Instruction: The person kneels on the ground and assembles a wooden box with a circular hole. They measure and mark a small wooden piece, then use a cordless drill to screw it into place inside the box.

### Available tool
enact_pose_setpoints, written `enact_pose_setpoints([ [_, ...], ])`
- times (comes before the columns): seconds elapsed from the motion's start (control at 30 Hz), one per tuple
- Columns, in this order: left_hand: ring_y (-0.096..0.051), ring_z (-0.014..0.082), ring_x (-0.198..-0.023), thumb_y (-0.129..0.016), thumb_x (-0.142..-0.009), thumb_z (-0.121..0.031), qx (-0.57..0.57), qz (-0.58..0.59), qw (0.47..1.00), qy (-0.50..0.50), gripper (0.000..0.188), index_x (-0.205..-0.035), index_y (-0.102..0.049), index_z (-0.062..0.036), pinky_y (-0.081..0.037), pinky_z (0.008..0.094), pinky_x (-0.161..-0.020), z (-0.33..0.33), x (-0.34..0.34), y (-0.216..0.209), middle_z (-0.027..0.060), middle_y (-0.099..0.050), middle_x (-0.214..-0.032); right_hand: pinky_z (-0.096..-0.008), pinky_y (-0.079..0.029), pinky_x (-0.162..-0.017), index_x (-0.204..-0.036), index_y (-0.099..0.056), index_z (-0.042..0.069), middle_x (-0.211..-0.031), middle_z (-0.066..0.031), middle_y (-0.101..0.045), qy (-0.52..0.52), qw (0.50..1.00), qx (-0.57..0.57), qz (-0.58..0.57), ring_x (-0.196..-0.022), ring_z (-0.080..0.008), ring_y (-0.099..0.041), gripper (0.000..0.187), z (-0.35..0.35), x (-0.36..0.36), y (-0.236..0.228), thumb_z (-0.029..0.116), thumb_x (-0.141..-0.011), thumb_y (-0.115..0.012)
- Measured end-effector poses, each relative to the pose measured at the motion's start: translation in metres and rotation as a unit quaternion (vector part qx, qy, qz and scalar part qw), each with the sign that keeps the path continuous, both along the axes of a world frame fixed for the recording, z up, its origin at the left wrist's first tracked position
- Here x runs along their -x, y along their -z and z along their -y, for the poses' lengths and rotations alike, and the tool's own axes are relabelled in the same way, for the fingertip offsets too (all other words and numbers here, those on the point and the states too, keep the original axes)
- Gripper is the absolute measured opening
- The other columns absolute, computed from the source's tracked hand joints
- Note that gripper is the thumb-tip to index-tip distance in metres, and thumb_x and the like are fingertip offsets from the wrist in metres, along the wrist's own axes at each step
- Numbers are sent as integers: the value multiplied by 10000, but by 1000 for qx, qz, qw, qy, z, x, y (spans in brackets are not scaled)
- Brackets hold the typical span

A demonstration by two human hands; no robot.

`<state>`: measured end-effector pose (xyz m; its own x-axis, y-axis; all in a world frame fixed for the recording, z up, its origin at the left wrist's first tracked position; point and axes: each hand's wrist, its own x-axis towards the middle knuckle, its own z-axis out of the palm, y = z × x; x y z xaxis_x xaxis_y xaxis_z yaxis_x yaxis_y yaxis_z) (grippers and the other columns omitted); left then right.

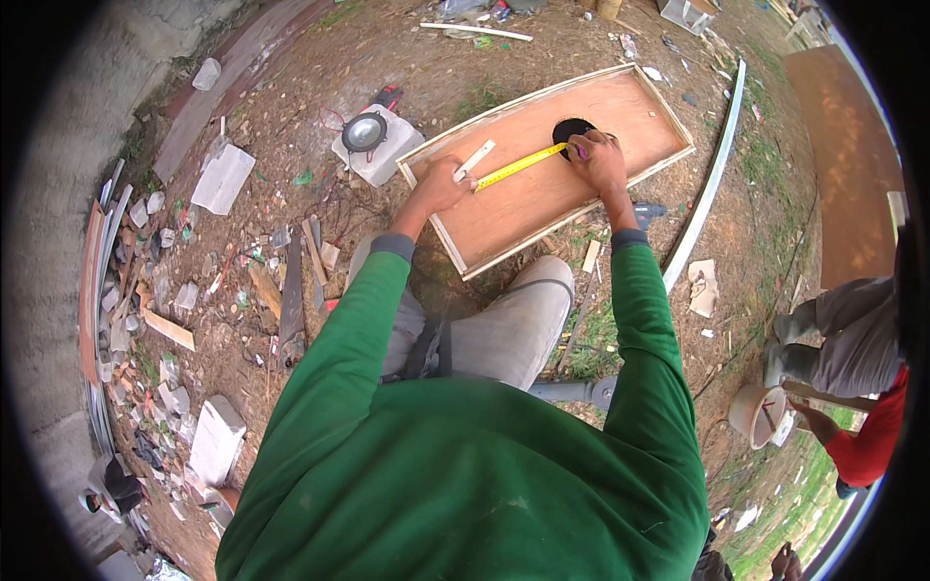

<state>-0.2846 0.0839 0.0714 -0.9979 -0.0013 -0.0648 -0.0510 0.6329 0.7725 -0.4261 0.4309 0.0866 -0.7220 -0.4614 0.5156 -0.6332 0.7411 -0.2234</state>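
Observation:
A shallow wooden box with a pale raised rim lies tilted before my knees, with a dark round hole toward its right side. A yellow tape measure blade stretches across its panel between my hands. My left hand is closed at the blade's left end, and a short pale strip sticks out from its fingers. At the hole's near edge my right hand is closed on the blade's other end; something small and purple shows at its fingers. The tape's case cannot be made out.
A round black-rimmed fixture sits on a pale block left of the box. A drill-like tool lies by the box's right side, near a long pale strip. Rubble lies left; a person in red works beside a bucket.

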Motion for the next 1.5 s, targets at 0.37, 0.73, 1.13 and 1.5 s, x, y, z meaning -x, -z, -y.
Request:
enact_pose_setpoints([
  [0.37,-786,333,-781,-849,-954,-347,6,-5,1000,-5,446,-1130,-760,53,-600,458,-858,-2,-2,-5,241,-783,-888,-496,-558,-968,-972,-819,184,-901,-80,-724,-1,1000,-7,-3,-937,-327,-736,84,-1,-1,-2,239,-944,-762],
  [0.73,-789,358,-831,-856,-940,-362,0,-8,1000,2,471,-1130,-765,59,-585,465,-949,1,0,1,245,-787,-914,-498,-553,-994,-1007,-828,185,-933,-86,-734,-2,1000,-15,4,-960,-331,-737,108,-2,0,-4,251,-958,-758],
  [1.13,-792,341,-796,-865,-948,-329,2,-6,1000,-22,432,-1153,-759,36,-609,462,-848,-3,-2,-2,226,-788,-927,-471,-557,-1010,-1103,-834,183,-1019,-86,-777,26,998,-49,39,-1000,-334,-749,177,-2,-1,-5,247,-951,-771],
  [1.5,-767,308,-745,-869,-949,-316,-45,42,998,-31,407,-1114,-738,33,-612,454,-770,-7,-7,-17,210,-771,-928,-467,-557,-1009,-1115,-835,190,-1028,-86,-780,27,998,-41,36,-1009,-334,-751,188,-3,-1,-5,249,-950,-770],
])
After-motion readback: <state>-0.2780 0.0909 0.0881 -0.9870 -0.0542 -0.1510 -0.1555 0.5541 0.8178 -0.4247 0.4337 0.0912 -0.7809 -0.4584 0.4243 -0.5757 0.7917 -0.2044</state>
